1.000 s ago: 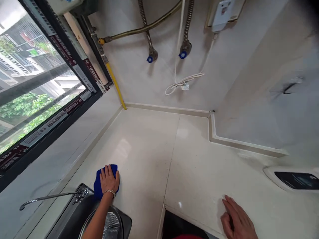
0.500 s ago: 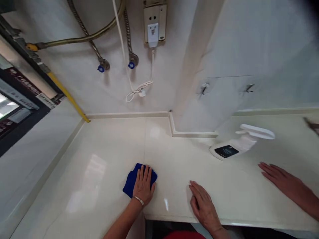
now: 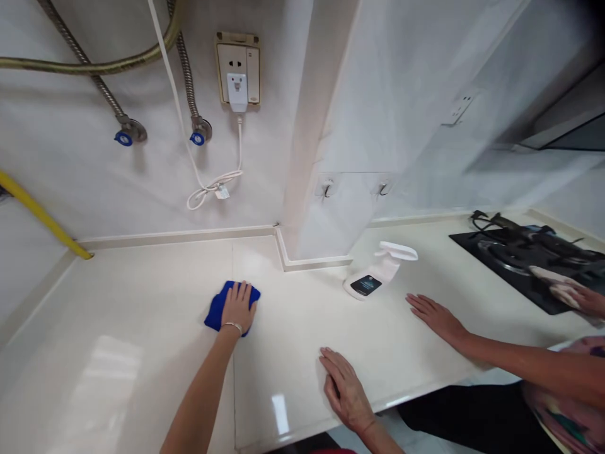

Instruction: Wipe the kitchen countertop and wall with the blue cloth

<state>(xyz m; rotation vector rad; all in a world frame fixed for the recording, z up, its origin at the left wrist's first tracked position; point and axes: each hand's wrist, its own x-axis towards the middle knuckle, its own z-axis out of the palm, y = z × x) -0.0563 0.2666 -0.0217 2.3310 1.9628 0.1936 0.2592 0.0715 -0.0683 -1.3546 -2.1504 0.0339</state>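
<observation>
My left hand (image 3: 237,309), with a bracelet at the wrist, lies flat on a folded blue cloth (image 3: 216,310), its fingers stretched out over it. Under the cloth is the glossy cream countertop (image 3: 155,302); part of the cloth is hidden by the hand. Nearer the front edge, my right hand (image 3: 347,391) rests on the countertop with fingers extended and close together, holding nothing. Beyond it a white spray bottle (image 3: 390,268) with a dark label lies on its side, touched by neither of my hands.
A co-worker's hand (image 3: 437,318) rests on the counter at right; their other hand (image 3: 588,301) holds a pale cloth (image 3: 555,284) over a black gas hob (image 3: 510,249). Along the wall are a plugged socket (image 3: 237,69), a bundled white cord (image 3: 208,192), valves (image 3: 197,133) and a yellow pipe (image 3: 42,217).
The view has turned right, bringing the hob and more of the co-worker into sight. My left hand and the blue cloth have shifted a little toward the wall. My right hand stays on the counter.
</observation>
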